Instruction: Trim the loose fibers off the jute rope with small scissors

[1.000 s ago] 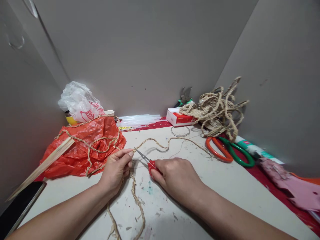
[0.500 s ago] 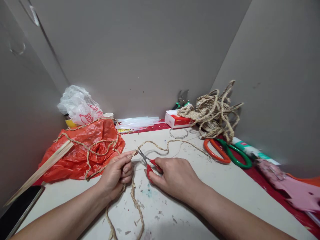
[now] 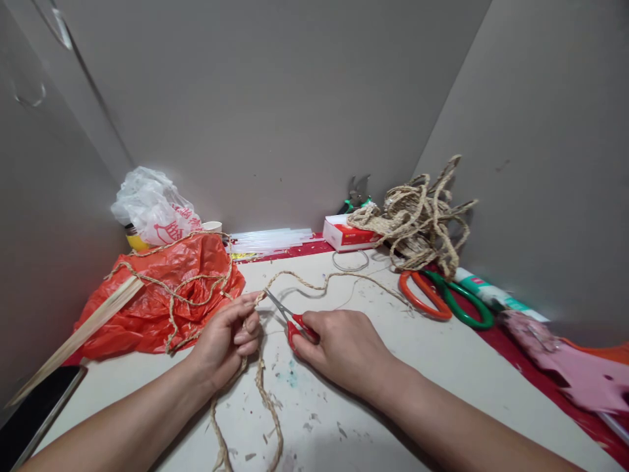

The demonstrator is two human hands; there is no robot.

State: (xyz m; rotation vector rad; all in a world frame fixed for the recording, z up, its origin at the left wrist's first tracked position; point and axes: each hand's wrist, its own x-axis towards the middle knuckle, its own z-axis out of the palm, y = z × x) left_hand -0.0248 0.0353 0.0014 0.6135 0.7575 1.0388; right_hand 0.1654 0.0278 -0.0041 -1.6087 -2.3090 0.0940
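A thin braided straw rope [image 3: 268, 393] runs across the table and through my left hand [image 3: 228, 337], whose fingers are closed on it. My right hand [image 3: 344, 341] grips small red-handled scissors [image 3: 295, 324]. Their blades point up and left, nearly closed, with the tips touching or just beside the rope near my left fingertips. From there the rope curves away to the right toward larger shears [image 3: 455, 301] with one orange and one green handle. Two strands hang down toward the front edge below my left hand.
An orange plastic bag [image 3: 162, 314] with rope over it lies at left, beside a pale flat strip [image 3: 93, 328] and a dark phone-like slab [image 3: 44, 406]. A coiled rope heap [image 3: 422, 216], a red-and-white box [image 3: 348, 233] and pruners [image 3: 358, 190] stand at back right. Scraps dot the tabletop.
The scissor blades have come closer together, their tips now slightly farther left. My left fingers have loosened a little around the rope.
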